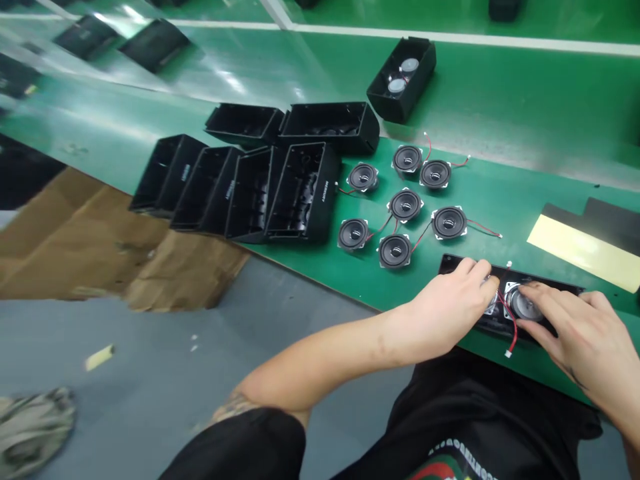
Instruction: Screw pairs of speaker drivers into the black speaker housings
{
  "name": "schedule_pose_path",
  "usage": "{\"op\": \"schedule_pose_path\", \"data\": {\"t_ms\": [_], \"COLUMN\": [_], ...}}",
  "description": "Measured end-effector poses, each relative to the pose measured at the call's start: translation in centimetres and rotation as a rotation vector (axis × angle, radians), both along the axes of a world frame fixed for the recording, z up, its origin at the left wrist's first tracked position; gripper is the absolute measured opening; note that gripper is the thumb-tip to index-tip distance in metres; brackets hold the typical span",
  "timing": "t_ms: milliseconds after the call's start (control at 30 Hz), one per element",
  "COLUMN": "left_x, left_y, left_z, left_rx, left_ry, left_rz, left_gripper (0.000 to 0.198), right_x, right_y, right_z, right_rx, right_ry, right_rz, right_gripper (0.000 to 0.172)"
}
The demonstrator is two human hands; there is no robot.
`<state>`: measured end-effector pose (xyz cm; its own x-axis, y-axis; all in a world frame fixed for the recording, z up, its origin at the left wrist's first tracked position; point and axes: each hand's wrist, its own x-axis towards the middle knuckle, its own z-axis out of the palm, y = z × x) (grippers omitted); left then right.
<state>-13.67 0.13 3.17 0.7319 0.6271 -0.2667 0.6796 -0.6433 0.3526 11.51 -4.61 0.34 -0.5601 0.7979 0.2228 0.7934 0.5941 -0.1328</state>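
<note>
Close to the table's near edge lies a long black plastic housing [543, 281] with two speakers set in it, their backs facing up. My left hand [463, 300] is closed with fingers bunched over the left speaker [492, 307], hiding most of it. Thumb and fingers of my right hand [575, 323] grip the right speaker [524, 305] by its round back. Between the hands, a red and black wire [514, 325] with a white plug runs across the housing. Several loose speakers [405, 205], cones up, lie to the left with wires attached.
Several open black boxes [305, 193] stand grouped on the green table at the left. A black box [403, 80] holding two speakers sits further back on the green line. At right lie a yellow strip [585, 252] and dark sheets [610, 223]. Brown cardboard [75, 240] is below left.
</note>
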Motion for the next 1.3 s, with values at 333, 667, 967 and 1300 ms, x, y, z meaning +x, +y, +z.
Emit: {"op": "schedule_pose_path", "data": {"t_ms": [333,667,967,1300], "left_x": [1.1,0.0,-0.4,-0.3], "left_y": [-0.1,-0.5,-0.2,-0.5], "left_z": [1.2,-1.5,-1.7,-1.9], "left_rx": [-0.046,-0.037,-0.086,-0.085], "left_ry": [0.128,-0.106,-0.162,-0.183], "left_rz": [-0.008,0.113,0.128,0.149], "left_gripper": [0.048,0.030,0.037,0.037], "right_x": [0.4,1.6,1.9,1.7], "right_y": [-0.2,0.3,0.4,0.3], "right_z": [0.3,0.1,-0.1,0.0], "right_rx": [-0.064,-0.052,-0.066,-0.074], "right_ry": [-0.038,0.011,0.067,0.074], "right_rz": [-0.029,0.048,0.077,0.063], "right_gripper": [0.039,0.034,0.033,0.031]}}
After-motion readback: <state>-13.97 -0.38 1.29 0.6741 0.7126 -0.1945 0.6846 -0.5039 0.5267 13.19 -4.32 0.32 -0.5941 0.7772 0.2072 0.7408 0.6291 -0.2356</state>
